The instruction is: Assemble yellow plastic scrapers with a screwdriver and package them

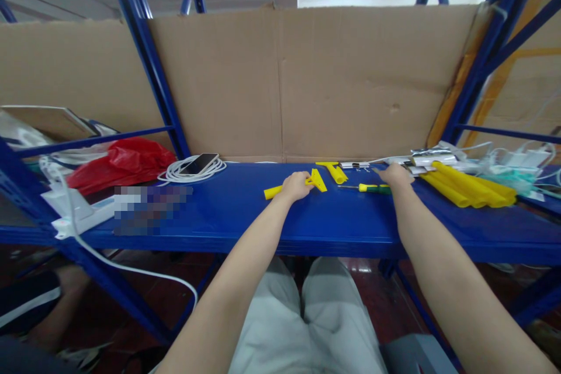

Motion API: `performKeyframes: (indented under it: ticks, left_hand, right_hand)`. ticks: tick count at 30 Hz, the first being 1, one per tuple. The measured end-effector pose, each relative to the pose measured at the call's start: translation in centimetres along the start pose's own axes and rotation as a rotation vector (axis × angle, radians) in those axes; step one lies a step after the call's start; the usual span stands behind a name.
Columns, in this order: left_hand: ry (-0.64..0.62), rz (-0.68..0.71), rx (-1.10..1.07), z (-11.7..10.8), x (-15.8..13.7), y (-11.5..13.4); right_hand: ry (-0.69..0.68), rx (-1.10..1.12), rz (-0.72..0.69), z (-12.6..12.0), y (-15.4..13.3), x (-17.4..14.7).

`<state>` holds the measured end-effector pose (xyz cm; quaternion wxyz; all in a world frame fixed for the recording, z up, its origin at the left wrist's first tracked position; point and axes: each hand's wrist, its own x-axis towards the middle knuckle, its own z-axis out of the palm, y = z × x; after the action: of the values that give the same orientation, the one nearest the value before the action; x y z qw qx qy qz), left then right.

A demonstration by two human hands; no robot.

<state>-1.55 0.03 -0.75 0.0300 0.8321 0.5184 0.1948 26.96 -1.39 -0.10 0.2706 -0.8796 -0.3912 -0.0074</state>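
Observation:
My left hand [296,186] is closed around a yellow plastic scraper-like tool [319,181]. Its round handle sticks out to the left and its flat, flared head to the right. My right hand [395,176] reaches over the back right of the blue shelf, beside silver strips. Its visible fingers stretch left, apart from one another; the hand itself hides part of them. Just left of it lies a screwdriver [372,188] with a yellow-green handle. A second yellow T-shaped piece [336,172] rests between my hands, near small metal parts [355,165].
Several yellow tubular pieces [467,184] lie at right, by tangled white cables [526,158]. At left are a phone [200,163] on a coiled white cable [175,172], a red plastic bag [125,163] and a white power strip [83,222]. Cardboard [342,82] walls the back.

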Motion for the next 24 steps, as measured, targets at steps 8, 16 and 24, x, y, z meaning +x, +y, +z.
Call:
performKeyframes:
  ticks: [8,16,24]
  left_hand:
    - [-0.014,0.033,-0.003,0.07,0.01,0.13]
    - [-0.018,0.021,-0.003,-0.07,-0.13,0.23]
    - [-0.015,0.034,0.005,0.06,-0.06,0.16]
  right_hand:
    - [-0.075,0.042,0.134,0.00,-0.13,-0.72]
    - [-0.061,0.093,0.162,0.33,0.05,-0.26]
    - [-0.075,0.096,0.145,0.29,0.15,-0.19]
